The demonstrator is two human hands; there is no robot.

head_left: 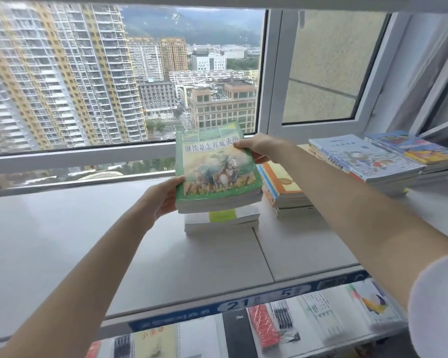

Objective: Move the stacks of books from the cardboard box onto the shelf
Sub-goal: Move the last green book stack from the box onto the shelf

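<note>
Holding a green-covered stack of books (217, 166) between both hands, over the middle of the grey shelf (75, 241) by the window (114, 73); gripping its near-left corner with the left hand (163, 197), thumb on the cover, fingers curled under the edge; pinching its far-right edge with the right hand (259, 148), thumb on top, fingers wrapped beneath. Tilted slightly, near edge lower, above a white pile (221, 222) with a yellow-green strip; touching it or just clear of it, cannot tell. Just right of that, an orange-covered pile (282, 184); farther right, a pale blue pile (367, 161), then a pile topped in blue and yellow (414, 151). Near, below the shelf's blue label strip (243, 303), packs of pens (282, 319) and a black diary (239, 334); at the near right, a white sleeve (437, 306).
</note>
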